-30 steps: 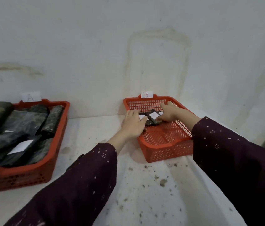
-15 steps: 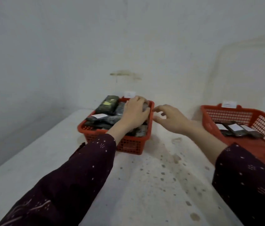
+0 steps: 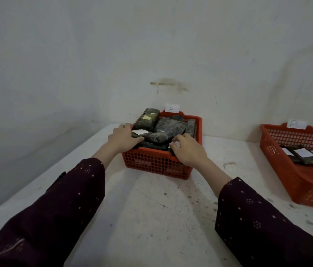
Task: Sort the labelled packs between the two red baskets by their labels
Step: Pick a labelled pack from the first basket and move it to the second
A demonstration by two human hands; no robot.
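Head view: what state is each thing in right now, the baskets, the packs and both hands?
Basket A, heaped full of dark packs.
Basket B, mostly bare; few labelled packs lie flat.
Left hand, grips a left-edge pack in basket A.
Right hand, fingers curled on a near-corner pack.

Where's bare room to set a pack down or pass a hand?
Free: white tabletop between the red mesh basket A and red mesh basket B; B's floor nearer than its three labelled packs. Crowded: A, heaped with dark wrapped packs, left hand and right hand gripping them.
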